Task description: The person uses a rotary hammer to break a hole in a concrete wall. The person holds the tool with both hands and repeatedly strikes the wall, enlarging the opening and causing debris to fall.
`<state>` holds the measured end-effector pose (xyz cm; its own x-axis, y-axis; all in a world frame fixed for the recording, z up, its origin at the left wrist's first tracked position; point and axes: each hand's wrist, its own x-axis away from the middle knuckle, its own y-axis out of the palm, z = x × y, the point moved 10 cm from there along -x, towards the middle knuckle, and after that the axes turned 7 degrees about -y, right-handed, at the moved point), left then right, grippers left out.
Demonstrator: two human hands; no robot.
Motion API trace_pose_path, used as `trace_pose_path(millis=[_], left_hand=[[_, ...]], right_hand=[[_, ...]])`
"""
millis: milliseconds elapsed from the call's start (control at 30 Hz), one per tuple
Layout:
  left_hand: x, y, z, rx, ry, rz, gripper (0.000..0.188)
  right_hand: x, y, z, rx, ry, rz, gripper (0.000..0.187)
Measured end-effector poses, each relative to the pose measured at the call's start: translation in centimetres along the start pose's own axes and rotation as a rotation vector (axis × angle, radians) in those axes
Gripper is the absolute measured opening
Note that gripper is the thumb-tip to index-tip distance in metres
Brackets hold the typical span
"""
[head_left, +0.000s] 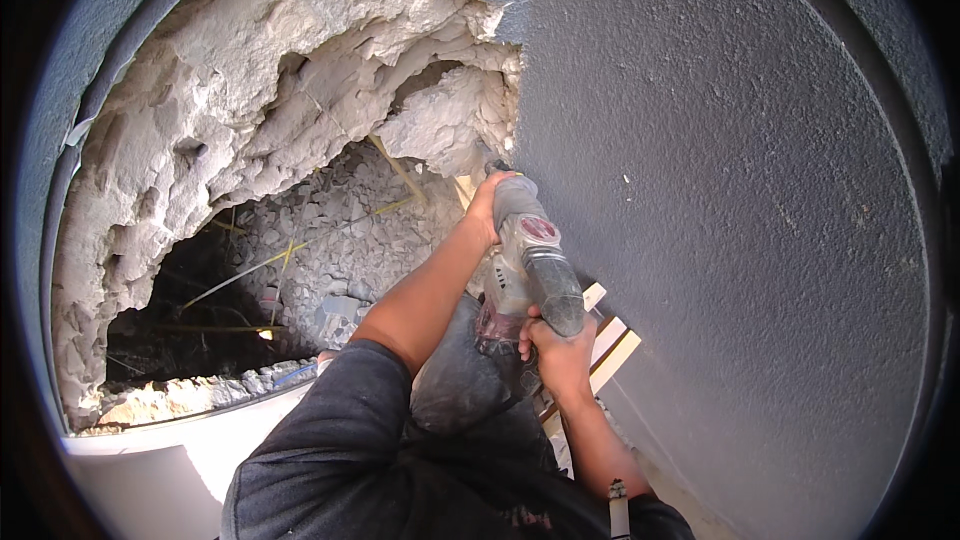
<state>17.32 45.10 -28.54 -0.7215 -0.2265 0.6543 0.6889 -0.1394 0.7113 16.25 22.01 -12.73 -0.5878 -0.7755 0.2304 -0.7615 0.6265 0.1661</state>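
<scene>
A dusty grey-and-dark demolition hammer (528, 240) is held in both hands, its front end up against the broken edge of the wall. My left hand (484, 208) wraps round the collar near the tool's nose. At the rear, my right hand (560, 352) is closed on the handle, most of its grip hidden by the housing. The bit is mostly out of sight, its end lost in the shadow beside the rubble. Just beyond the nose bulges a chunk of pale, crumbly wall (450, 120), rough and chipped.
Left of me gapes a jagged hole with broken concrete (340, 230) inside and thin yellowish rods (295, 245) across it. A dark grey textured wall (730, 210) stands on the right. Wooden boards (612, 355) lie beside my right forearm. A white ledge (190, 440) runs at the lower left.
</scene>
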Motion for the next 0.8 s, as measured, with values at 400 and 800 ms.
trace_pose_path(millis=[400, 800], left_hand=[[2.2, 5.2, -9.4, 0.005, -0.029, 0.067, 0.036], [3.0, 6.1, -10.7, -0.021, -0.004, 0.009, 0.040]], right_hand=[[7.2, -8.7, -1.7, -0.097, 0.043, 0.045, 0.012], [8.6, -9.3, -1.7, -0.046, 0.046, 0.006, 0.012]])
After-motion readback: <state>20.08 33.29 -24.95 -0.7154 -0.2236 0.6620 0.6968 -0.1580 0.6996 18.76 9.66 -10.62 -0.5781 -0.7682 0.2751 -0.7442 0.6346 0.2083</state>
